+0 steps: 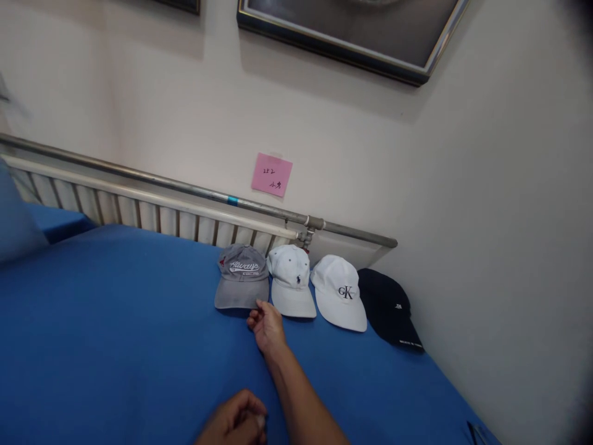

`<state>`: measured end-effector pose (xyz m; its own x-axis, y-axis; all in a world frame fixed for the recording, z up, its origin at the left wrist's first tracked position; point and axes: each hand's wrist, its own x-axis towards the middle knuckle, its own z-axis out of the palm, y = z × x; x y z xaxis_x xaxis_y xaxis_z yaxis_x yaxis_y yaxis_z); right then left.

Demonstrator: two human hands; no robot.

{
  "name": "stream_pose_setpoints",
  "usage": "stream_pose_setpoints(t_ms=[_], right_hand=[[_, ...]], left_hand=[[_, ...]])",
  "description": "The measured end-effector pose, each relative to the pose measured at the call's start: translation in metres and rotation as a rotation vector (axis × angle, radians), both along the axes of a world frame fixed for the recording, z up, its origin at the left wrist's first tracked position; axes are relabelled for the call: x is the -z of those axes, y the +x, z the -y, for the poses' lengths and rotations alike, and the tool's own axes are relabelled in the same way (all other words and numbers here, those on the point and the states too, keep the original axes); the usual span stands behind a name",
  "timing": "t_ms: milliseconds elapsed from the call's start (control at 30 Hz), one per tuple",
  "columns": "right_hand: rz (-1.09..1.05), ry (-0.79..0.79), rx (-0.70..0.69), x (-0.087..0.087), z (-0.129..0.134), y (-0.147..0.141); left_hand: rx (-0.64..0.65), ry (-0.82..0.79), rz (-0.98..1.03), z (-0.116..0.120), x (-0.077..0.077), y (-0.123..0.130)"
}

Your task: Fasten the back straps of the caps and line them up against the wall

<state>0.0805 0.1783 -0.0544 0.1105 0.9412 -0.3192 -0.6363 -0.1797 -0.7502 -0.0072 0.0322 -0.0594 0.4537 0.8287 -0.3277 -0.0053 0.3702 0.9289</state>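
Observation:
My right hand (269, 326) reaches to the front right corner of a grey baseball cap (241, 278) with "Always" lettering. Its fingers are curled and closed at the brim's edge. Nearer to me, at the bottom of the view, is my left hand (235, 420), its fingers drawn together; a small pale spot shows at the fingertips, too unclear to name. Right of the grey cap sit a pale cap (291, 281) with a small dark emblem, a white cap (340, 293) marked "CK", and a black cap (386, 306) tilted against the wall.
The caps rest on a blue-covered surface (139, 321) along the wall. Behind it run a radiator (148, 216) and a metal pipe (185, 185). A pink note (272, 175) and a framed picture (333, 46) are on the wall. A dark object (477, 434) lies at bottom right.

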Motion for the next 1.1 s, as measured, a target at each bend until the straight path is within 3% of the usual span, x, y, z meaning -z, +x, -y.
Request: stream_pose_setpoints(t_ms=[167,333,433,567,700,833,933,1100], right_hand=[[0.038,-0.015,-0.035,-0.004,0.02,0.007],[0.097,0.0,-0.02,-0.004,0.072,0.019],[0.188,0.016,-0.05,-0.002,0.111,0.028],[0.258,0.02,-0.114,-0.004,0.156,0.037],[0.338,0.02,-0.143,-0.011,0.172,0.04],[0.33,-0.008,-0.203,-0.019,0.171,0.037],[0.338,-0.008,-0.224,-0.022,0.172,0.038],[0.322,0.012,-0.257,-0.016,0.171,0.044]], left_hand=[[-0.001,0.038,0.016,0.001,0.014,0.0],[-0.048,0.067,0.066,0.002,0.021,0.003],[-0.098,0.08,0.079,0.003,0.013,-0.001],[-0.225,0.09,0.093,0.004,-0.007,-0.011],[-0.442,0.028,0.121,0.0,-0.023,-0.03],[-0.749,-0.032,0.198,0.007,-0.029,-0.062],[-0.992,-0.069,0.297,0.033,-0.03,-0.091],[-1.347,-0.091,0.487,0.101,-0.032,-0.143]])
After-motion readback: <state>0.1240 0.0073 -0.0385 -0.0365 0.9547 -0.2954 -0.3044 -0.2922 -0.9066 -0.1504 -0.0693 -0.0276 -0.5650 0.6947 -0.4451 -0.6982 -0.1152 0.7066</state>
